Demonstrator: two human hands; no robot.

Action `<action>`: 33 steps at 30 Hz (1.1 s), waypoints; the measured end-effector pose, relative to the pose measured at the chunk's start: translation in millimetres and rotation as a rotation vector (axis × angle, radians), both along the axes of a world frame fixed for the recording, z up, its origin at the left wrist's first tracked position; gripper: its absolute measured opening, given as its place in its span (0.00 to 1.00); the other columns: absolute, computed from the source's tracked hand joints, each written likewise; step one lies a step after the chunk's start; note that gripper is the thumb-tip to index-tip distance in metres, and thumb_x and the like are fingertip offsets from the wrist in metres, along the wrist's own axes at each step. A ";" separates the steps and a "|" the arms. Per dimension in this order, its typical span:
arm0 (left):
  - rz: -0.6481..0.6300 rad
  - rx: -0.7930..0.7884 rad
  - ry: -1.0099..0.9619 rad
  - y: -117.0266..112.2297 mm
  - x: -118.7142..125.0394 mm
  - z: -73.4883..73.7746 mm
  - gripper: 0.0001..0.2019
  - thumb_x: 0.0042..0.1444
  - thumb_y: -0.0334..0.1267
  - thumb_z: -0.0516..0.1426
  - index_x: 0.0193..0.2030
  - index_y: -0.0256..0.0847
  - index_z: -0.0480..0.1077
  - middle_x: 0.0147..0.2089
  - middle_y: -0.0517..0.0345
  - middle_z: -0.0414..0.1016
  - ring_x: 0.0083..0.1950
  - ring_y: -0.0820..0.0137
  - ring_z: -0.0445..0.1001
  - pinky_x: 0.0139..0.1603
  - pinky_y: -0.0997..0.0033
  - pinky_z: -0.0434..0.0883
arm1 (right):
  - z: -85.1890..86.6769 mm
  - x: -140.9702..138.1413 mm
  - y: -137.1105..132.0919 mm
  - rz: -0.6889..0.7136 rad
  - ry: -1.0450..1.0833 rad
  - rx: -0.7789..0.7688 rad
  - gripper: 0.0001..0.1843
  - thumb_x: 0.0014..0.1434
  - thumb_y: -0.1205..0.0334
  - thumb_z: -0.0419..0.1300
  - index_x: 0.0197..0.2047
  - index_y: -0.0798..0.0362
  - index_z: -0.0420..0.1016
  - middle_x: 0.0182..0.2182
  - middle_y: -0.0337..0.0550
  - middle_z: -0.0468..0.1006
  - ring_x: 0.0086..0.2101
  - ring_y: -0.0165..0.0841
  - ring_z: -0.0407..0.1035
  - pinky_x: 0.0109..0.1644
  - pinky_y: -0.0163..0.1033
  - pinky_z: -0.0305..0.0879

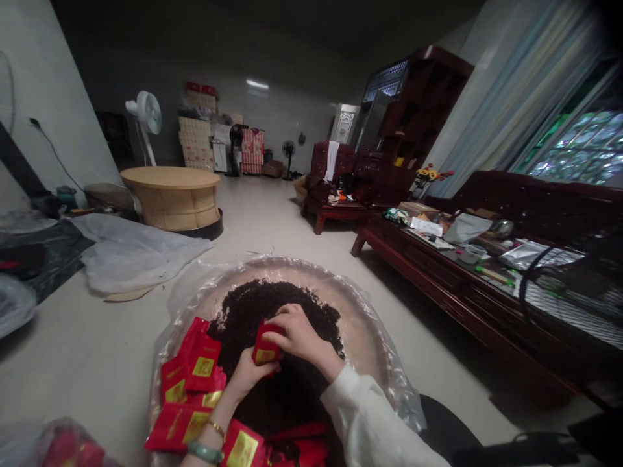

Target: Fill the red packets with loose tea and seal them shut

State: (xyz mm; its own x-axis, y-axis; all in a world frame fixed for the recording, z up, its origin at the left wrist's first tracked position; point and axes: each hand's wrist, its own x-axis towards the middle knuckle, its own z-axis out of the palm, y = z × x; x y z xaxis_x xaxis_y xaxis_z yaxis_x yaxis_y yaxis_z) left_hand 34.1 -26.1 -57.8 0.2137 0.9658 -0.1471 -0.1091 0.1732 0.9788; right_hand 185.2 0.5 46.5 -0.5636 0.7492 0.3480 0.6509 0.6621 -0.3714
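A wide round tray (363,305) lined with clear plastic lies on the floor in front of me, with a heap of dark loose tea leaves (263,305) in it. Both hands meet over the heap on one small red packet with a yellow label (265,347). My left hand (248,376), with bracelets on its wrist, grips the packet from below. From above, my right hand (296,334) in a white sleeve closes its fingers on the packet's top. Several more red packets (195,376) lie along the tray's left and near edge.
A long dark wooden table (438,272) cluttered with items runs along the right. A crumpled plastic sheet (131,250) and a round wooden tub (172,194) sit back left on the floor. A standing fan (146,117) and stacked boxes (197,139) are at the far wall.
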 end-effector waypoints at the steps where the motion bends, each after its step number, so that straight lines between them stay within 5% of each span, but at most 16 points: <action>1: -0.008 -0.005 -0.002 -0.2 0.5 -0.5 0.16 0.31 0.36 0.69 0.30 0.32 0.76 0.26 0.52 0.81 0.28 0.63 0.78 0.33 0.67 0.73 | -0.2 -0.4 -0.4 0.013 -0.030 -0.031 0.09 0.59 0.57 0.60 0.36 0.51 0.79 0.33 0.43 0.78 0.39 0.33 0.66 0.48 0.41 0.56; 6: -0.036 -0.095 -0.056 -2.2 2.6 -2.3 0.20 0.32 0.38 0.70 0.34 0.32 0.74 0.31 0.48 0.82 0.27 0.63 0.78 0.31 0.67 0.73 | -6.8 -1.8 3.4 -0.031 0.067 -0.143 0.07 0.60 0.61 0.58 0.39 0.51 0.78 0.35 0.41 0.79 0.39 0.32 0.69 0.49 0.39 0.58; 11: -0.040 -0.158 -0.178 -5.9 0.9 -0.1 0.21 0.39 0.44 0.68 0.37 0.33 0.70 0.37 0.41 0.81 0.28 0.62 0.79 0.29 0.67 0.74 | -20.1 17.1 11.6 -0.270 0.263 -0.203 0.16 0.59 0.59 0.57 0.51 0.53 0.70 0.44 0.47 0.75 0.43 0.35 0.70 0.48 0.39 0.63; 15: -0.087 -0.259 -0.345 -8.1 -1.9 4.3 0.22 0.44 0.44 0.66 0.44 0.35 0.68 0.47 0.39 0.78 0.35 0.59 0.80 0.34 0.63 0.75 | -48.2 51.3 0.6 -0.501 -0.097 -0.407 0.30 0.51 0.57 0.63 0.56 0.59 0.65 0.50 0.59 0.70 0.49 0.46 0.67 0.50 0.45 0.63; 18: -0.062 -0.315 -0.447 -7.7 -2.5 6.2 0.20 0.50 0.45 0.62 0.46 0.34 0.67 0.48 0.39 0.77 0.37 0.58 0.80 0.37 0.62 0.76 | -75.4 75.4 -19.7 -0.607 -0.286 -0.521 0.33 0.48 0.60 0.64 0.57 0.58 0.64 0.49 0.59 0.71 0.47 0.47 0.69 0.47 0.44 0.64; 24: -0.009 -0.333 -0.452 -4.6 -0.9 0.6 0.20 0.53 0.45 0.60 0.47 0.34 0.66 0.46 0.40 0.78 0.34 0.60 0.80 0.34 0.64 0.76 | -115.1 100.5 -40.5 -0.622 -0.128 -0.490 0.30 0.51 0.64 0.59 0.58 0.59 0.64 0.50 0.58 0.72 0.48 0.45 0.68 0.51 0.43 0.63; 28: 0.003 -0.327 -0.409 -4.0 -0.6 -4.6 0.21 0.48 0.45 0.63 0.45 0.34 0.67 0.45 0.39 0.79 0.33 0.61 0.80 0.32 0.65 0.76 | -109.2 106.9 -29.2 -0.587 0.140 -0.441 0.29 0.51 0.63 0.58 0.58 0.54 0.64 0.53 0.53 0.71 0.50 0.44 0.67 0.54 0.46 0.62; 33: -0.015 -0.282 -0.332 -7.1 1.8 -0.4 0.22 0.39 0.40 0.68 0.41 0.34 0.69 0.45 0.39 0.79 0.33 0.61 0.80 0.31 0.68 0.75 | -64.0 96.0 -18.2 -0.370 0.317 -0.520 0.28 0.52 0.58 0.59 0.56 0.56 0.68 0.53 0.50 0.72 0.51 0.42 0.67 0.56 0.46 0.60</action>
State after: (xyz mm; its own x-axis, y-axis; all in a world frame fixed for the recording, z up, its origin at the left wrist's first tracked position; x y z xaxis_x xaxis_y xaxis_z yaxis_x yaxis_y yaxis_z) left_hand 35.9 -33.3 -58.2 0.3071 0.8943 -0.3254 -0.4053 0.4323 0.8055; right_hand 281.3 -17.7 -17.5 -0.1713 0.9852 -0.0017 0.6068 0.1042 -0.7880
